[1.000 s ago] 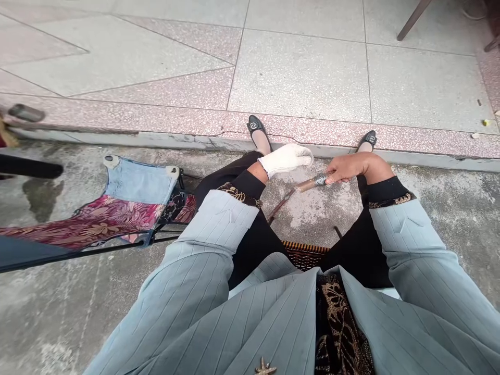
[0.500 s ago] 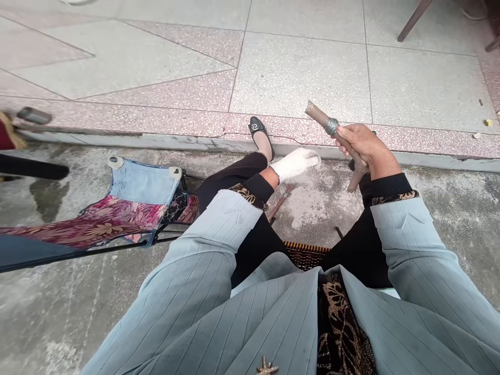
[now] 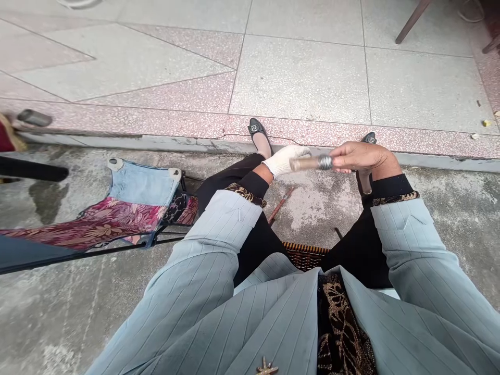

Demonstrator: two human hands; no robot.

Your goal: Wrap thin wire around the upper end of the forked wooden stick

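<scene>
A brown wooden stick (image 3: 307,164) lies nearly level between my hands, with a coil of thin silver wire (image 3: 325,162) wound round it. Bare fingers of my right hand (image 3: 361,156) are closed on the stick just right of the coil; the hand hides its other end. My left hand (image 3: 287,159), in a white knitted glove, is closed beside the stick's left end, which is smeared by motion and overlaps the glove. Whatever the gloved fingers hold is hidden.
A reddish-brown stick (image 3: 280,205) lies on the concrete between my legs. On my left stands a folding chair of flowered and denim cloth (image 3: 146,179). A raised tiled step (image 3: 187,120) runs ahead, with a dark cylinder (image 3: 34,117) at far left. I sit on a woven seat (image 3: 307,255).
My right hand has turned the stick from a slant pointing up and left to nearly level, bringing its end to my gloved left hand. The left hand has shifted slightly left.
</scene>
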